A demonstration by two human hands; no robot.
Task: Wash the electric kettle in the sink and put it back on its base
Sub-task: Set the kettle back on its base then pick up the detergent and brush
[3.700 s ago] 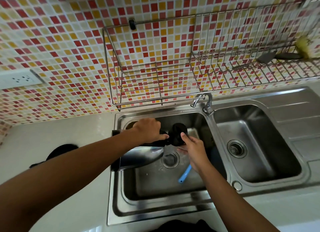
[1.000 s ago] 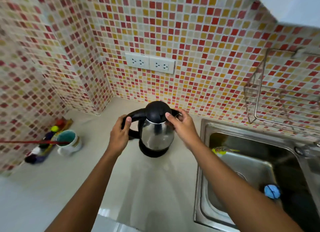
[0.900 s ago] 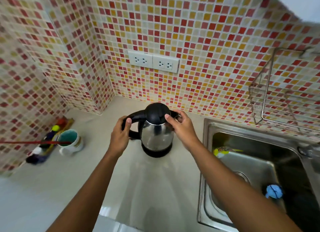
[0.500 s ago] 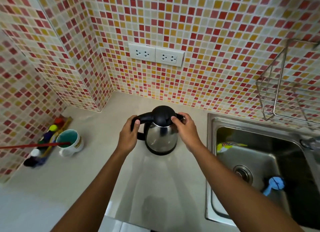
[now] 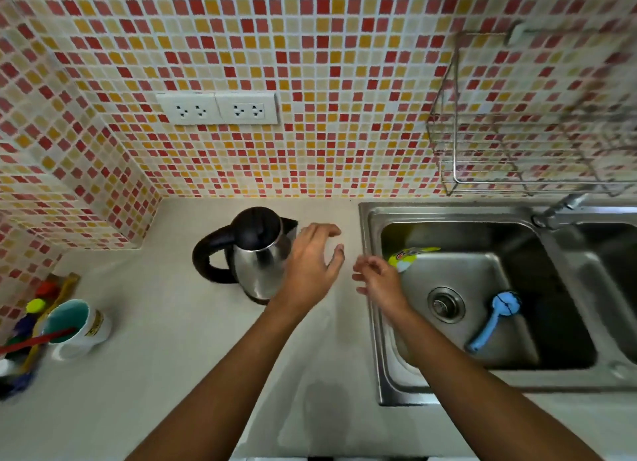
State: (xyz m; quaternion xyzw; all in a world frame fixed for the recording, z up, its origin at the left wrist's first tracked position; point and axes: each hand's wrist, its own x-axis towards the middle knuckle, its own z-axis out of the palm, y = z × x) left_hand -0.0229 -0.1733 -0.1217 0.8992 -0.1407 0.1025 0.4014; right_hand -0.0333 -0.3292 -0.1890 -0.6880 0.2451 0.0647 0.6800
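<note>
The steel electric kettle (image 5: 256, 264) with its black lid and handle stands upright on the counter, left of the sink (image 5: 375, 322). Only a dark sliver of its base (image 5: 256, 300) shows under it. My left hand (image 5: 312, 264) hovers just right of the kettle, fingers spread, holding nothing and partly covering the kettle's right side. My right hand (image 5: 379, 279) is open over the sink's left rim, empty.
A yellow packet (image 5: 410, 255) and a blue scrubber (image 5: 493, 319) lie in the sink basin. The tap (image 5: 558, 207) and a wire rack (image 5: 517, 133) are at the right. A white mug (image 5: 77, 326) and small bottles (image 5: 20, 322) stand at the left. Wall sockets (image 5: 217, 109) sit above the kettle.
Both hands have let go of the kettle and moved right, away from it. The kettle stays standing on the counter.
</note>
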